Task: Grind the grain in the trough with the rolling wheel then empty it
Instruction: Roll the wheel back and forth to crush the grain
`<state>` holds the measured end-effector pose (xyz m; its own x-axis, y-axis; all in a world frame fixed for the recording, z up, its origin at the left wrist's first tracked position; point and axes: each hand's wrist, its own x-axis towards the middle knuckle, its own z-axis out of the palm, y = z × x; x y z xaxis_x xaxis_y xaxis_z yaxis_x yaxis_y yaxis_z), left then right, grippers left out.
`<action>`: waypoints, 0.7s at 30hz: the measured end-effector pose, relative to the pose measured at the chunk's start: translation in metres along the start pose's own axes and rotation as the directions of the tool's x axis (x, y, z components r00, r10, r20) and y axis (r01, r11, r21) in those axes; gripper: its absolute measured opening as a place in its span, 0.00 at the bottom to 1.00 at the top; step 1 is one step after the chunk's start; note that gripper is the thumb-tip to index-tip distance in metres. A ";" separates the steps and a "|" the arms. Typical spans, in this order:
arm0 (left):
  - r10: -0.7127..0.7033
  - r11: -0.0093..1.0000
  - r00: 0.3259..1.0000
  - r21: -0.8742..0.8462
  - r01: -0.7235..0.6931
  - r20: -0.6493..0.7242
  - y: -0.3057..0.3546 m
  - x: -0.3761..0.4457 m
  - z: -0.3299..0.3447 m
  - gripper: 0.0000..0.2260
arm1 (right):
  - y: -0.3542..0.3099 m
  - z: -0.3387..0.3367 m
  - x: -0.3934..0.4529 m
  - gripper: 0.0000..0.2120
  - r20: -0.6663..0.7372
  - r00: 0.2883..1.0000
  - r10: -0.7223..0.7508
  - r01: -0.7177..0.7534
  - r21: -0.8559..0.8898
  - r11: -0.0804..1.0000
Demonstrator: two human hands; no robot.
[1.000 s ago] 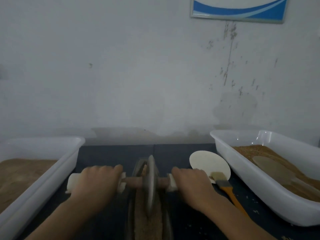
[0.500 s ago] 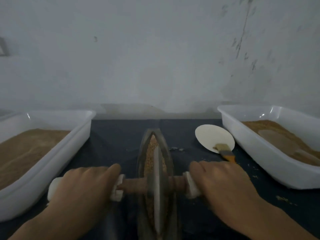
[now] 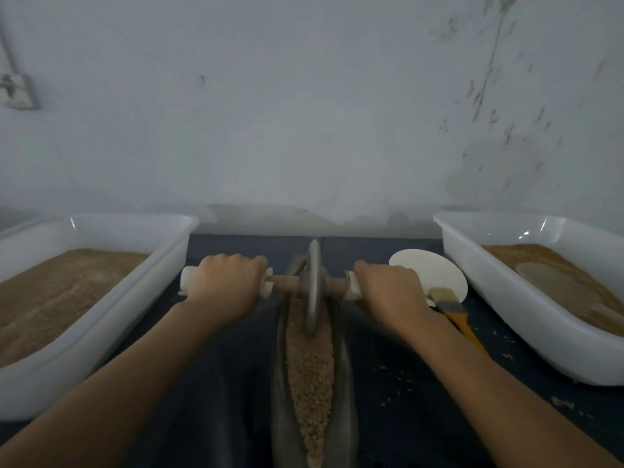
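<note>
A long dark metal trough (image 3: 347,383) runs away from me on the dark table, filled with tan grain (image 3: 312,369). The grey rolling wheel (image 3: 313,287) stands upright in the trough's far end on a wooden axle with white-wrapped handles. My left hand (image 3: 226,287) grips the left handle. My right hand (image 3: 391,292) grips the right handle. Both arms are stretched forward.
A white tub (image 3: 101,332) of fine brown powder stands at the left. Another white tub (image 3: 526,298) with brown grain and a flat scoop stands at the right. A white round disc (image 3: 429,270) and an orange-handled brush (image 3: 452,309) lie right of the trough. Loose grains dot the table.
The wheel was pulled toward me half a second ago and has now rolled to the trough's far end, both hands moving forward with it.
</note>
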<state>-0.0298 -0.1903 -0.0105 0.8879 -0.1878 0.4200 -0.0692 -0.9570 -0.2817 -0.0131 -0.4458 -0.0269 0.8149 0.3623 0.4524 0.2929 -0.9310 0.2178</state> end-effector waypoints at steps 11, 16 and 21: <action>0.144 0.982 0.989 -0.120 -0.148 -0.042 0.006 -0.098 -0.050 0.20 | -0.013 -0.067 -0.099 0.22 -0.053 0.989 -0.141 0.145 0.071 0.987; 0.213 0.964 0.961 -0.123 -0.236 -0.178 0.002 -0.129 -0.083 0.25 | -0.011 -0.095 -0.130 0.28 -0.124 0.975 -0.185 0.196 0.081 0.977; 0.175 0.982 0.984 -0.069 -0.178 -0.039 0.006 -0.107 -0.052 0.22 | -0.011 -0.069 -0.114 0.24 0.030 0.988 -0.152 0.150 0.067 0.986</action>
<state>-0.1494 -0.1876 -0.0123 0.8437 -0.3611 0.3973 -0.2569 -0.9213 -0.2919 -0.1435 -0.4739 -0.0206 0.7756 0.4978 0.3880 0.4443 -0.8673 0.2246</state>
